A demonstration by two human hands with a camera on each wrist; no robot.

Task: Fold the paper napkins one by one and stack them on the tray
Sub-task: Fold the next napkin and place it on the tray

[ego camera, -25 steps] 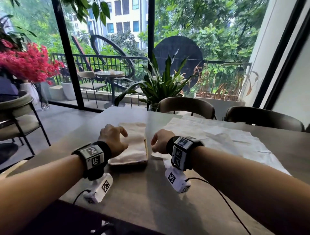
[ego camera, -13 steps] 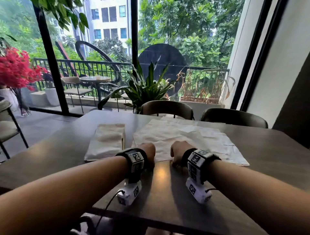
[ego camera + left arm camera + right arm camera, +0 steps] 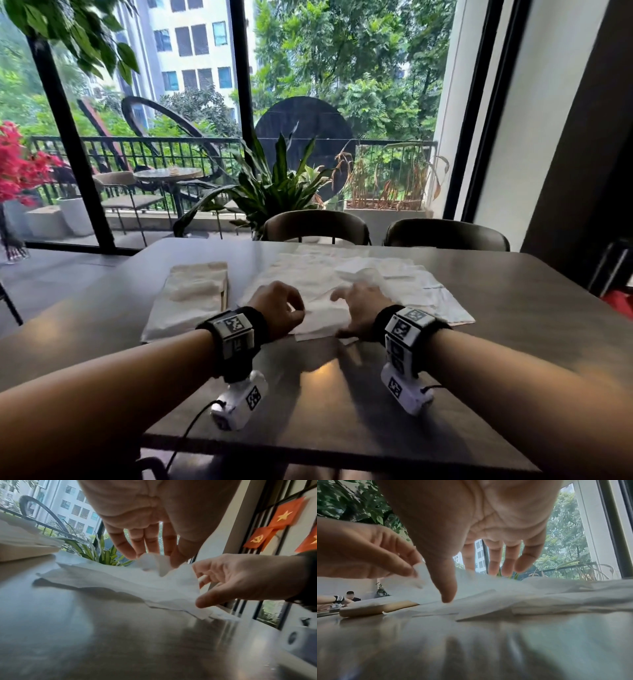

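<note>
Left hand [image 3: 145, 520] is pinching the top napkin's [image 3: 130, 580] raised edge, right hand [image 3: 479, 520] fingers spread wide above, starting a fold; next probably needs corner alignment.

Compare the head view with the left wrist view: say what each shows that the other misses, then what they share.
Only the head view shows the two chairs across the table and the pile of unfolded napkins from above. Only the left wrist view shows the red flags and the left hand pinching the napkin's raised edge. Both show the right hand at that napkin and the tray.
</note>
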